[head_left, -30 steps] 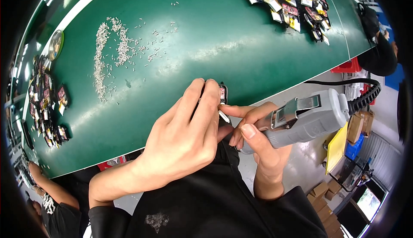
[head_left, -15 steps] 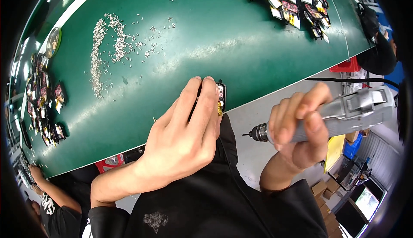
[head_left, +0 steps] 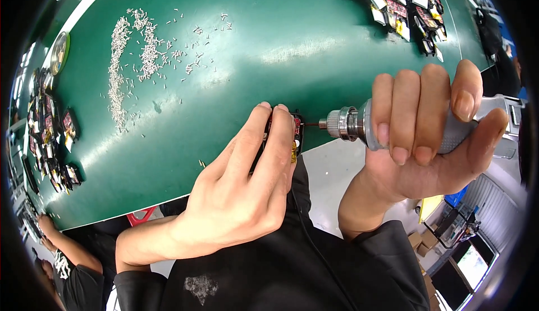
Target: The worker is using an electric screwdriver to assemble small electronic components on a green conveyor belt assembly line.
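Note:
Near the table's front edge, my left hand [head_left: 241,182] is closed over a small black device housing [head_left: 298,137] with red and yellow parts inside. The hand hides most of it; only its right side shows. My right hand [head_left: 415,125] is wrapped around a grey electric screwdriver [head_left: 339,124], which lies nearly level and points left. Its thin bit reaches the upper right side of the housing; whether the bit sits in a screw cannot be made out.
Many small silvery screws [head_left: 118,47] lie scattered on the green table [head_left: 269,24]. Similar housings are heaped at the back right [head_left: 396,7] and far left [head_left: 48,131], near a round dish [head_left: 60,52]. Another person [head_left: 78,266] works at the lower left.
My right hand has brought the screwdriver up and left, from beyond the table edge to the housing's side. My left hand keeps its hold; the view has shifted slightly.

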### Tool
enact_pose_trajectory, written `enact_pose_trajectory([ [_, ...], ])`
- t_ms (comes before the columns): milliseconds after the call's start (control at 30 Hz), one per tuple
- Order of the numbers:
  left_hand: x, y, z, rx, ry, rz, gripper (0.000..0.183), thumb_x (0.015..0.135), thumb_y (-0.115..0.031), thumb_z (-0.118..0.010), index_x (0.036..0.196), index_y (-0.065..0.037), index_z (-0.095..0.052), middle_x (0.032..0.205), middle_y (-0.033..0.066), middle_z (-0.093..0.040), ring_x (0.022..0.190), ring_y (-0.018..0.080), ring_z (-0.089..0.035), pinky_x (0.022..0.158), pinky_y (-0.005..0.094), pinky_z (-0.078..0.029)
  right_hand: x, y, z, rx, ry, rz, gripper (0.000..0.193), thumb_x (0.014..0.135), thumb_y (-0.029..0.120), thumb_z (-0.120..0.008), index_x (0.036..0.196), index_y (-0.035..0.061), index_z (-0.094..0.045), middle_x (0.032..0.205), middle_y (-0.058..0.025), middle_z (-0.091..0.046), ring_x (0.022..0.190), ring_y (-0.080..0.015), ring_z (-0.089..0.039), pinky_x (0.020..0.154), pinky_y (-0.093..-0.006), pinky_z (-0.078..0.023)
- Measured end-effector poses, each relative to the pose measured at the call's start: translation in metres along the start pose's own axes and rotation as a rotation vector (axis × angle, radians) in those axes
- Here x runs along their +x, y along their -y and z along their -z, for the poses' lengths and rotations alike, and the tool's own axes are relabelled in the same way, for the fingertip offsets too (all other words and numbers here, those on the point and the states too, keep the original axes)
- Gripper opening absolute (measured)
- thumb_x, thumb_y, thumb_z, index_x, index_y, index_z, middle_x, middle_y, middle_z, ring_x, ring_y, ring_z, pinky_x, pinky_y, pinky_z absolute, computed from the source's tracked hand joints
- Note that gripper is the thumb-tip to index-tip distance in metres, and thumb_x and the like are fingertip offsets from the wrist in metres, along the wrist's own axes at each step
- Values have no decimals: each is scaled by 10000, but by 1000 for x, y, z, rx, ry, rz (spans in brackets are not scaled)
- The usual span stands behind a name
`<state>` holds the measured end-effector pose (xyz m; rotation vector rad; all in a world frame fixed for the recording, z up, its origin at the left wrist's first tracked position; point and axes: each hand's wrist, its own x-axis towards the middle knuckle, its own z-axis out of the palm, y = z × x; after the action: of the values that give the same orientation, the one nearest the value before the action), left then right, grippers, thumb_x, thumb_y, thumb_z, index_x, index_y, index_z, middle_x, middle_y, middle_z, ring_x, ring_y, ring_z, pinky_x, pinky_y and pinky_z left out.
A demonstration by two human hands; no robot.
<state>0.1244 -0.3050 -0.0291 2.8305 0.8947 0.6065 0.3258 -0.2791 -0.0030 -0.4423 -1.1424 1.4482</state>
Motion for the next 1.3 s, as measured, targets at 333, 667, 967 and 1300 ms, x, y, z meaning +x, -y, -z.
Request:
enact_pose_trajectory([
  [333, -1, 2, -2, -26, -23, 16, 247, 676, -47, -638, 814, 156, -619, 1006, 225, -599, 935, 320, -594, 791, 329, -540, 2, -6, -6, -25, -111, -10, 337, 976, 415, -382, 909, 105, -497, 522, 18, -416, 452, -105, -405, 520, -275, -385],
  [667, -6, 2, -1, -59, 0, 11, 538, 496, -40, -671, 986, 170, -593, 1062, 236, -558, 949, 334, -584, 738, 357, -538, -4, -5, -13, -109, -89, 21, 314, 982, 396, -377, 929, 104, -481, 525, 21, -415, 458, -100, -406, 526, -277, -385],
  [967, -2, 9, -3, -6, -13, -47, 362, 631, -9, -646, 947, 162, -611, 1087, 249, -571, 968, 324, -572, 791, 349, -521, 6, -15, -20, -162, -66, 58, 252, 983, 320, -378, 884, 95, -434, 532, 33, -399, 424, -76, -367, 488, -239, -368],
  [1300, -4, 12, 19, 11, 95, -71, 413, 676, -82, -573, 1022, 143, -597, 1204, 283, -531, 1050, 344, -543, 910, 359, -475, 17, -22, -37, -108, -154, 101, 251, 921, 195, -525, 774, 84, -354, 468, 23, -346, 349, -72, -304, 372, -232, -285],
])
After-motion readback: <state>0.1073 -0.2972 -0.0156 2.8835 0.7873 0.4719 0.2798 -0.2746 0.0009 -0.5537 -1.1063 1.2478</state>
